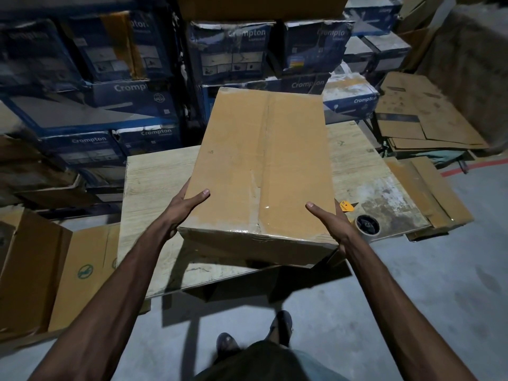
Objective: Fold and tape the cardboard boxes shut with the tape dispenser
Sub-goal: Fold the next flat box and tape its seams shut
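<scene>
Box (261,160) is clamped at its near corners by left grip (184,207) and right grip (332,221), thumbs on top. Top seam looks taped, so this one is judged done. Tape dispenser (367,225) is seen just beyond right grip.

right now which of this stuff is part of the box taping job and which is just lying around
Job:
cardboard box, held by left hand and right hand
tape dispenser on the table

Lying about:
blue Crompton boxes stacked behind
flattened cardboard at right, maybe for later
open carton on the floor at left
</scene>
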Demonstrator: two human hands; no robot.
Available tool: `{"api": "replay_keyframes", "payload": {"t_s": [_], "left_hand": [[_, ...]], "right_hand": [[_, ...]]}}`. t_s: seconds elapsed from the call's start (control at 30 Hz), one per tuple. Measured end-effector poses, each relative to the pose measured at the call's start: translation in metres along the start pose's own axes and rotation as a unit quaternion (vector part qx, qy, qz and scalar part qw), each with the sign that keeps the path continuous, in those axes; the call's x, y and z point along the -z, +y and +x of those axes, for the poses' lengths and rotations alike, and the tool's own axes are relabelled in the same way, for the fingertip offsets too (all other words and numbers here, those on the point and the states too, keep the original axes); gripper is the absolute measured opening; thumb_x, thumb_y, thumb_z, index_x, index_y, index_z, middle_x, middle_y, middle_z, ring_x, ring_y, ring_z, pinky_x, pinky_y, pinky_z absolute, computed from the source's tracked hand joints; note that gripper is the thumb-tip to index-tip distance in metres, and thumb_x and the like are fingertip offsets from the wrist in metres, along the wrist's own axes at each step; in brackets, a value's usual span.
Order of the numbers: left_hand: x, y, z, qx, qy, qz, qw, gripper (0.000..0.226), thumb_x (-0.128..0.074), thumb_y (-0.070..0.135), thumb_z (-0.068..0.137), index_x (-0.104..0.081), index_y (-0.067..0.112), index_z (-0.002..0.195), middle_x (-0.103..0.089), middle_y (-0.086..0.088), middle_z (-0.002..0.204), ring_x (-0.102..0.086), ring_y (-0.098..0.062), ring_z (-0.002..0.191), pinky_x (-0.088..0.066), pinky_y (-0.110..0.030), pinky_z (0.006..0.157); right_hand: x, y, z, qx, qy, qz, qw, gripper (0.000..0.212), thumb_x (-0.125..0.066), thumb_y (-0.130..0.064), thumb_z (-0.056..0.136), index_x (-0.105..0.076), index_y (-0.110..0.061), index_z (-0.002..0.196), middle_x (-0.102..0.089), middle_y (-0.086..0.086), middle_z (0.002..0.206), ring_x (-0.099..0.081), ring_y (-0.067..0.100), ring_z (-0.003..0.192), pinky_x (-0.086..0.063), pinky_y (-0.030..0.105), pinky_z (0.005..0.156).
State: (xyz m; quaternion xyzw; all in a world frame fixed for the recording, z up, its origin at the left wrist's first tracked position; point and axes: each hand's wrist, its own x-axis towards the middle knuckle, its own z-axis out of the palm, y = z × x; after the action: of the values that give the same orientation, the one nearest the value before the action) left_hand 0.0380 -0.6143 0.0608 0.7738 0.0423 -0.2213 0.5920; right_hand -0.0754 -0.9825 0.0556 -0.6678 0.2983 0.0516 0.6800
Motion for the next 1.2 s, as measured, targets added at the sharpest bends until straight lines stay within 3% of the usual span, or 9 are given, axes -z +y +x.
{"api": "replay_keyframes", "payload": {"t_s": [0.27, 0.43, 0.6, 0.7, 0.77, 0.87, 1.07, 1.13, 1.2], "left_hand": [[-0.003, -0.004, -0.015, 0.006, 0.034, -0.023, 0.999, 0.077, -0.075, 0.043, 0.093, -0.033, 0.045, 0.158, -0.055, 0.013, 0.139, -0.050, -0.013, 0.128, -0.036, -0.033, 0.108], [-0.012, -0.015, -0.044, 0.014, 0.098, -0.067, 0.993, 0.078, -0.073, 0.035, 0.096, -0.030, 0.040, 0.160, -0.049, 0.018, 0.136, -0.044, -0.007, 0.125, -0.032, -0.029, 0.107], [-0.009, -0.042, -0.063, 0.031, 0.146, -0.096, 0.984, 0.088, -0.079, 0.047, 0.088, -0.028, 0.046, 0.160, -0.039, 0.013, 0.162, -0.035, -0.016, 0.149, -0.031, -0.038, 0.117], [-0.004, -0.049, -0.074, 0.046, 0.141, -0.114, 0.982, 0.089, -0.077, 0.053, 0.088, -0.024, 0.049, 0.160, -0.032, 0.015, 0.164, -0.029, -0.015, 0.151, -0.027, -0.044, 0.120], [0.008, -0.054, -0.079, 0.057, 0.124, -0.111, 0.984, 0.088, -0.076, 0.053, 0.088, -0.026, 0.046, 0.160, -0.034, 0.015, 0.162, -0.030, -0.013, 0.149, -0.026, -0.042, 0.120], [0.030, -0.051, -0.075, 0.089, 0.109, -0.097, 0.985, 0.088, -0.082, 0.055, 0.078, -0.038, 0.039, 0.153, -0.046, 0.008, 0.151, -0.040, -0.018, 0.144, -0.034, -0.040, 0.115], [0.036, 0.002, -0.034, 0.083, 0.077, -0.078, 0.991, 0.062, -0.093, 0.036, 0.074, -0.062, 0.024, 0.127, -0.071, 0.012, 0.108, -0.068, -0.005, 0.101, -0.051, -0.029, 0.097], [0.035, 0.008, -0.027, 0.090, 0.083, -0.094, 0.988, 0.069, -0.094, 0.034, 0.073, -0.062, 0.020, 0.133, -0.069, 0.013, 0.105, -0.065, -0.007, 0.102, -0.046, -0.027, 0.094], [0.034, 0.008, -0.025, 0.095, 0.082, -0.106, 0.987, 0.075, -0.094, 0.035, 0.074, -0.059, 0.020, 0.138, -0.067, 0.013, 0.107, -0.060, -0.015, 0.112, -0.040, -0.029, 0.097]], "right_hand": [[0.004, 0.004, 0.002, -0.015, -0.012, -0.011, 1.000, 0.110, -0.085, -0.043, 0.081, -0.014, -0.033, 0.165, -0.021, -0.001, 0.170, -0.029, 0.025, 0.152, -0.031, 0.041, 0.114], [0.003, -0.007, 0.015, -0.025, -0.050, -0.065, 0.996, 0.103, -0.082, -0.042, 0.085, -0.018, -0.028, 0.164, -0.032, 0.003, 0.165, -0.033, 0.029, 0.150, -0.032, 0.041, 0.111], [-0.008, -0.030, 0.025, -0.056, -0.098, -0.105, 0.988, 0.142, -0.092, -0.066, 0.056, -0.006, -0.034, 0.165, -0.034, 0.001, 0.165, -0.036, 0.026, 0.149, -0.031, 0.043, 0.113], [-0.016, -0.036, 0.024, -0.083, -0.123, -0.089, 0.985, 0.128, -0.089, -0.042, 0.076, 0.001, -0.026, 0.165, -0.038, 0.004, 0.162, -0.046, 0.020, 0.137, -0.034, 0.034, 0.110], [-0.018, -0.031, 0.029, -0.103, -0.135, -0.110, 0.979, 0.117, -0.083, -0.034, 0.084, 0.001, -0.021, 0.165, -0.034, 0.010, 0.162, -0.044, 0.025, 0.137, -0.036, 0.034, 0.107], [-0.030, -0.041, 0.026, -0.100, -0.138, -0.162, 0.972, 0.117, -0.074, -0.057, 0.086, 0.001, -0.016, 0.165, -0.020, 0.014, 0.168, -0.028, 0.037, 0.150, -0.033, 0.047, 0.111], [-0.065, -0.072, 0.033, -0.037, -0.089, -0.163, 0.982, 0.116, -0.080, -0.051, 0.084, -0.008, -0.006, 0.164, -0.023, 0.016, 0.168, -0.026, 0.034, 0.153, -0.026, 0.047, 0.120], [-0.069, -0.080, 0.027, -0.048, -0.097, -0.173, 0.979, 0.103, -0.077, -0.045, 0.089, -0.016, -0.005, 0.162, -0.026, 0.014, 0.167, -0.023, 0.033, 0.154, -0.022, 0.046, 0.122], [-0.067, -0.079, 0.022, -0.069, -0.118, -0.161, 0.977, 0.112, -0.083, -0.054, 0.081, -0.020, -0.010, 0.163, -0.028, 0.011, 0.167, -0.024, 0.030, 0.154, -0.023, 0.046, 0.120]]}}
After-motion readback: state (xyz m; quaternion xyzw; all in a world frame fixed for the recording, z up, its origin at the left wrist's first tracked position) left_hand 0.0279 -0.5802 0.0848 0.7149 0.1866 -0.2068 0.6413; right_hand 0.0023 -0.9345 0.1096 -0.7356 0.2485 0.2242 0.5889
